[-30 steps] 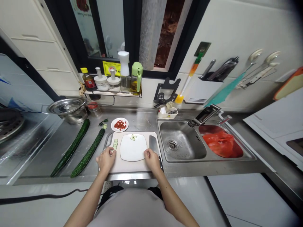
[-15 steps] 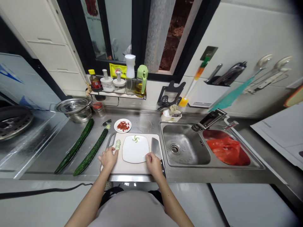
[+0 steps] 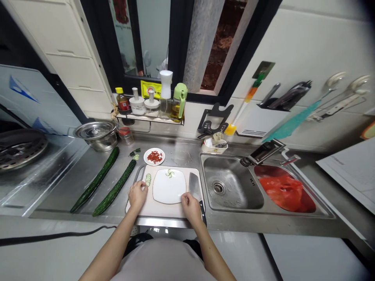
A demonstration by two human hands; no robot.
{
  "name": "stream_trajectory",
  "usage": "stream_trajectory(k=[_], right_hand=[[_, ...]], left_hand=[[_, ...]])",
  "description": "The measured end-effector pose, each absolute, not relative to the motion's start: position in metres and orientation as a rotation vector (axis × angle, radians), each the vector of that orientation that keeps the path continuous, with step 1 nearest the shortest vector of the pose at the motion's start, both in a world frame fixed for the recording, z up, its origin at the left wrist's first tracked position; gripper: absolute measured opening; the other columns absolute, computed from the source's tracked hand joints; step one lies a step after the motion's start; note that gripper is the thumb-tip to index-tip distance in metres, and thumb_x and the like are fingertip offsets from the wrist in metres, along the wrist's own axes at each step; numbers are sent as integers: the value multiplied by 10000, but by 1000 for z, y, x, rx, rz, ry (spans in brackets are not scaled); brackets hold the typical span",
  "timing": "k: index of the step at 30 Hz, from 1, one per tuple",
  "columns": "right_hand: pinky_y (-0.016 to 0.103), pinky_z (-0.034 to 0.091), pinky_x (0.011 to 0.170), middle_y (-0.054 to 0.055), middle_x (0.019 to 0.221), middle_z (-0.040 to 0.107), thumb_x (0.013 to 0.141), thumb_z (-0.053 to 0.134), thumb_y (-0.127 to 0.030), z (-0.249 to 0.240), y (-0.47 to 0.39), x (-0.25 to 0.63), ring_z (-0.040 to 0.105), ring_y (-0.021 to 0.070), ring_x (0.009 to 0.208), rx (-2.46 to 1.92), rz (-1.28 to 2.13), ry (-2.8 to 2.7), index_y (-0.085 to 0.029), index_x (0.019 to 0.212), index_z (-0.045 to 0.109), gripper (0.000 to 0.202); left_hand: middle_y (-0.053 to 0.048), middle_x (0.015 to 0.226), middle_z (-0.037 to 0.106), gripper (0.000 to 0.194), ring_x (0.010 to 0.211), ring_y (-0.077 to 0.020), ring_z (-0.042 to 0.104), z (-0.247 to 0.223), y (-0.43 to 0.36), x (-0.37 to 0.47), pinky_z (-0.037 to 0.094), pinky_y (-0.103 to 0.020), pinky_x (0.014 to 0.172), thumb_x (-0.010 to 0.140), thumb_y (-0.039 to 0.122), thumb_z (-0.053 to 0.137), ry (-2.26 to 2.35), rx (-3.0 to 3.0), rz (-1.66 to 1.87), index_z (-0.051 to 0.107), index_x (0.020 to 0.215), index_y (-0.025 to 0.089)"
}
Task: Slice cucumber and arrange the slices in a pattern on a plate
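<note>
A white square plate (image 3: 169,189) lies on the beige cutting board (image 3: 164,211), with several cucumber slices (image 3: 170,173) fanned near its far edge. Left of the plate, a short row of overlapping slices (image 3: 148,179) rests on the board. My left hand (image 3: 137,196) is at the near end of that row, thumb and fingers closed together; what they hold, if anything, is too small to tell. My right hand (image 3: 190,207) is closed at the plate's lower right corner, its fingertips hiding what they grip. A knife (image 3: 193,185) lies along the board's right side.
Two whole cucumbers (image 3: 114,189) lie left of the board. Behind it sit a small plate of chopped red pieces (image 3: 154,156) and cucumber scraps (image 3: 135,152). A steel pot (image 3: 101,142) stands back left. The sink (image 3: 231,187) is on the right, with a red bag (image 3: 283,191) in its second basin.
My left hand's fingers have drawn together beside the slice row. My right hand stays by the plate's corner. The whole view has shifted slightly.
</note>
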State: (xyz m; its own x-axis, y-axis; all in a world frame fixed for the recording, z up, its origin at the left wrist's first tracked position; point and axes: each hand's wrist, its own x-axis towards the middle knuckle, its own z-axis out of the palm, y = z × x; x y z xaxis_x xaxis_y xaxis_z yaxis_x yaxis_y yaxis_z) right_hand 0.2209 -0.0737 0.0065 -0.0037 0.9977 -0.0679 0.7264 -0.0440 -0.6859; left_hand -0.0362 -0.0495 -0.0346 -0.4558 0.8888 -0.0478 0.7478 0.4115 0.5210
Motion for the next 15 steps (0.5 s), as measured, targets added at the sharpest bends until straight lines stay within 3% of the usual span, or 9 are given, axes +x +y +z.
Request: stream_trajectory(k=[7,15], right_hand=[[239,317,553,-4,590,566,869,419,-380,0,-76,225,521,162,569,-1808,780,-1777,-210,793,625,278],[238,315,556,-6,599,568,870,416,-400,-5,-74,225,522,164,577,-1806,805,-1766,-211,799,619,286]], left_hand=[[-67,999,690,295,990,-261,576,-36,-49,-35,373,-346,838,809,425,574,2415,1341,560,666,1009,229],[-32,940,681,220,937,-222,582,-40,-45,-35,370,-322,815,811,375,565,2394,1347,587,652,947,225]])
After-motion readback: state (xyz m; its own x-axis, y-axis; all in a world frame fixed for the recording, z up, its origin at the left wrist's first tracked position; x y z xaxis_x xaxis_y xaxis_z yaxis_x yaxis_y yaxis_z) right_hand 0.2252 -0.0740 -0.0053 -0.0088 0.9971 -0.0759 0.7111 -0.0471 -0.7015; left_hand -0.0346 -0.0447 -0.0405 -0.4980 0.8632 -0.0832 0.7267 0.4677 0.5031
